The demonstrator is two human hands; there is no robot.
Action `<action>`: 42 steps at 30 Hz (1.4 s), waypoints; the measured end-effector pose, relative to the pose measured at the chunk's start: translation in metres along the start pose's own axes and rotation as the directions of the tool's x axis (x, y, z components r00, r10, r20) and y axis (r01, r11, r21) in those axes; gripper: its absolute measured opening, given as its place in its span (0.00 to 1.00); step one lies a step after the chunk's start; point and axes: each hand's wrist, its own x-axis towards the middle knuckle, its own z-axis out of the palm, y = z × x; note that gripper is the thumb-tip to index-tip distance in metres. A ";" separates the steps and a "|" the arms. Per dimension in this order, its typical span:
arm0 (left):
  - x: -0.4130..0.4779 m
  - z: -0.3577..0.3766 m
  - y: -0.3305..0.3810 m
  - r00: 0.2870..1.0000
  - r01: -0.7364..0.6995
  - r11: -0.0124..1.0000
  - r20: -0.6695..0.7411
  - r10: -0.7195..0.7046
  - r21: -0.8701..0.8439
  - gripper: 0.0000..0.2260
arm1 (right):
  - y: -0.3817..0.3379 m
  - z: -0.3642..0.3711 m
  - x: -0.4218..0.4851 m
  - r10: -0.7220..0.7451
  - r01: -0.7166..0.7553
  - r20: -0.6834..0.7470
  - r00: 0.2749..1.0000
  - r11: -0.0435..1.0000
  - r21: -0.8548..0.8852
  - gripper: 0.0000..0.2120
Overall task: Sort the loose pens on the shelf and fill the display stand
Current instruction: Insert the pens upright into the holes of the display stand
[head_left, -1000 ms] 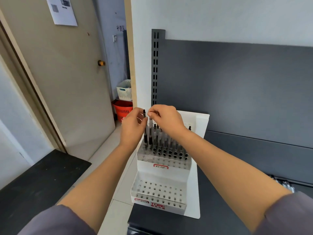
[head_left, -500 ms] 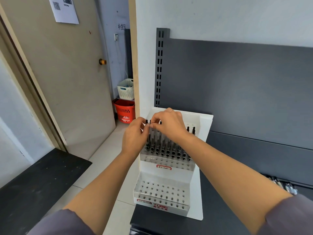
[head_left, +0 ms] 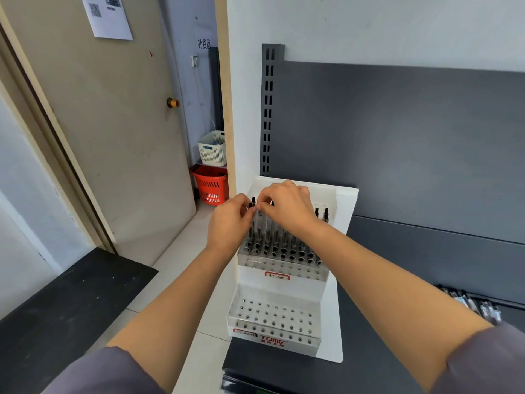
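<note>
— White plastic tiered display stand (head_left: pixel 345 251): any writing?
— "TOME" in red on its lower front; the red-framed handwritten label (head_left: pixel 277 276) above is illegible.
— Contents?
— Clear black-capped pens (head_left: pixel 284 240) stand in the upper tier. The left hand (head_left: pixel 230 223) and right hand (head_left: pixel 287 207) pinch pen tops at its left end. Loose pens (head_left: pixel 471 304) lie on the dark shelf (head_left: pixel 383 365), right.

White display stand (head_left: pixel 339 331), orange basket (head_left: pixel 210 184).
</note>
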 end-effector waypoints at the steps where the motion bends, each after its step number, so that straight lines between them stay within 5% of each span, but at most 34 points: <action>1: -0.001 -0.001 -0.001 1.000 -0.002 1.000 0.003 0.003 -0.018 0.07 | 0.000 -0.001 0.000 -0.001 0.001 -0.001 1.000 1.000 0.005 0.08; 13: 0.004 -0.011 0.009 0.996 -0.089 0.996 -0.007 0.089 -0.025 0.06 | 0.002 -0.011 -0.006 -0.007 0.010 -0.049 0.999 0.998 0.066 0.11; 17: 0.003 -0.009 0.038 0.974 -0.211 0.976 -0.077 0.214 0.049 0.07 | 0.021 -0.027 -0.019 0.006 -0.003 -0.133 0.991 1.000 0.027 0.11; 22: -0.004 0.022 0.092 0.929 -0.369 0.923 0.008 0.370 0.109 0.07 | 0.064 -0.048 -0.050 0.042 -0.049 -0.169 0.985 0.998 -0.043 0.11; 31: -0.052 0.128 0.190 0.902 -0.387 0.920 0.233 0.364 0.062 0.08 | 0.191 -0.105 -0.155 0.215 -0.216 -0.024 0.976 0.970 -0.115 0.10; 42: -0.126 0.249 0.276 0.806 -0.370 0.929 0.499 0.318 0.004 0.09 | 0.329 -0.129 -0.265 0.537 -0.542 0.283 0.795 0.838 -0.067 0.10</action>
